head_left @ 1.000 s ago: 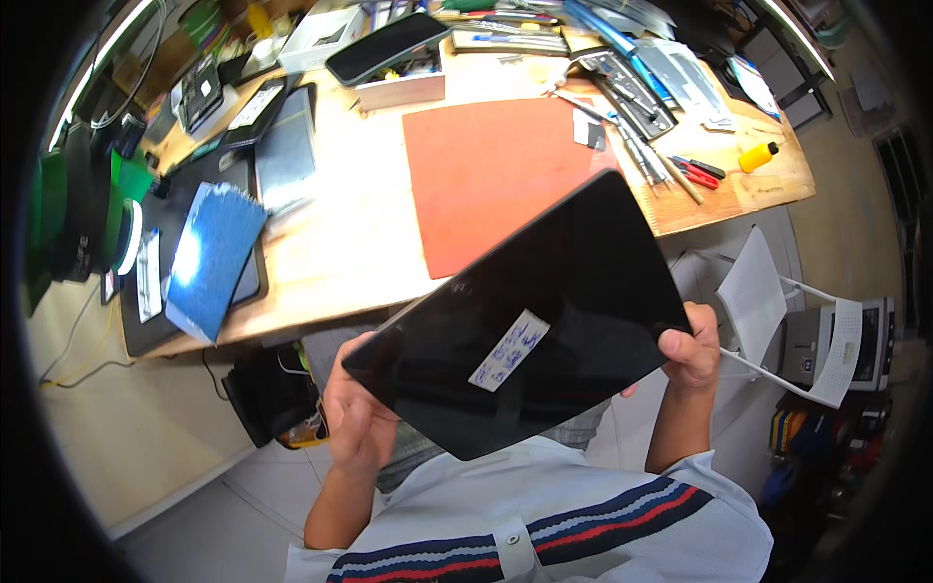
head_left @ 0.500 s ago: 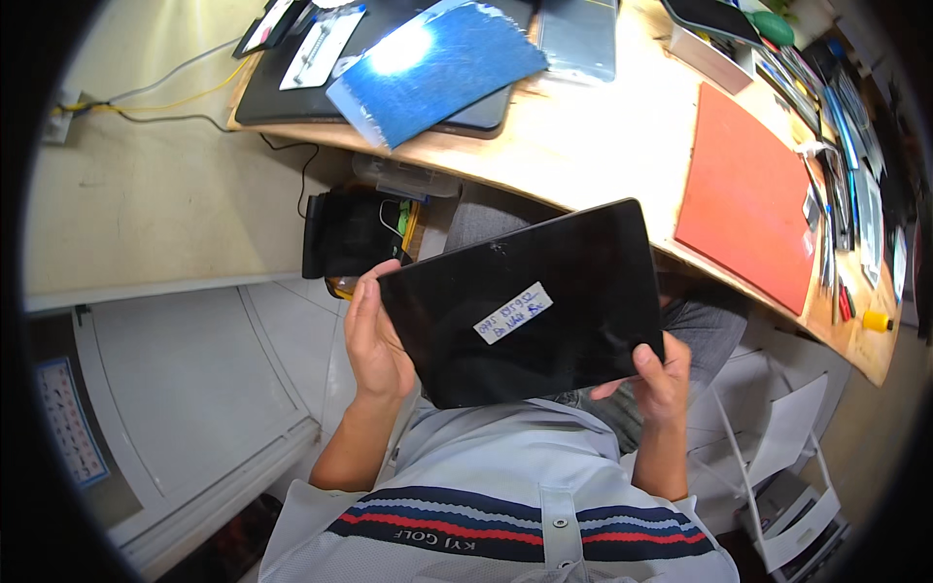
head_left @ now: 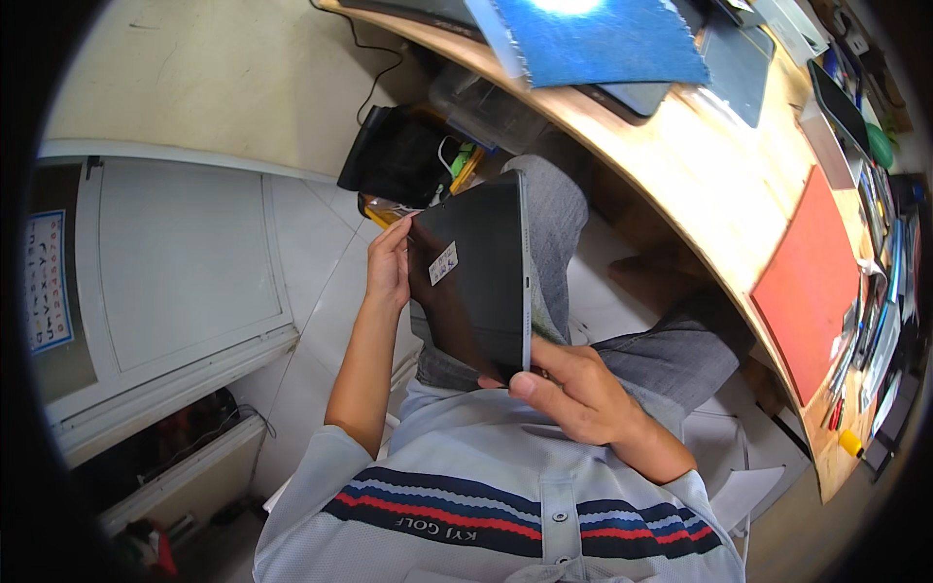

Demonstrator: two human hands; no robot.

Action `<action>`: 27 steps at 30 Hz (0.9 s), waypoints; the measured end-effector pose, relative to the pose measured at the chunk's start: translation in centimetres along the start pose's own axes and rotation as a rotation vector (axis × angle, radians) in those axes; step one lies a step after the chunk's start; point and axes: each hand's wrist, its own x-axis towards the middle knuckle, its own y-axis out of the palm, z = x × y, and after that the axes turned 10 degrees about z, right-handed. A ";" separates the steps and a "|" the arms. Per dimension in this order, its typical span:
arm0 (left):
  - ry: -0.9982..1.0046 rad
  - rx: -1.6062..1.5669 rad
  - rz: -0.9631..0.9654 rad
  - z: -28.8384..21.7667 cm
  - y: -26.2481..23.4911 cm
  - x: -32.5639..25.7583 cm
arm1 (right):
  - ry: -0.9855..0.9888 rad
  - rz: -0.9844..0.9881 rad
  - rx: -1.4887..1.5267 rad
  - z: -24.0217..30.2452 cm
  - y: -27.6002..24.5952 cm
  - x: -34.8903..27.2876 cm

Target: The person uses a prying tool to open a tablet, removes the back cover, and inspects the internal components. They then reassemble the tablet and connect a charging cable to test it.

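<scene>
Since the earlier frame the dark tablet [head_left: 481, 272] has swung from flat-on to nearly edge-on, upright over the lap. The left hand [head_left: 389, 267] has its fingers wrapped on the left edge. The right hand [head_left: 573, 389] pinches the bottom corner. A red mat [head_left: 812, 282] lies on the counter [head_left: 700, 185], perhaps leather.

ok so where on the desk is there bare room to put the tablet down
The bare wood between the blue cloth and the red mat is the widest free patch. The red mat itself carries nothing. The far edge past the mat is crowded with pens and tools. Both hands, left hand and right hand, hold the tablet above the lap.
</scene>
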 end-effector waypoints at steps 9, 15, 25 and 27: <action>-0.254 0.304 0.172 3.4 -2.2 3.5 | 0.173 -0.087 0.186 -0.6 3.7 3.8; -0.433 0.222 0.330 7.2 -1.3 4.8 | 0.316 -0.178 0.274 -1.0 3.9 5.2; -0.605 0.053 0.414 9.0 -2.2 3.7 | 0.384 -0.166 0.343 -0.7 5.1 8.1; -0.611 0.043 0.415 9.0 -2.5 3.5 | 0.378 -0.172 0.358 -0.6 5.2 8.4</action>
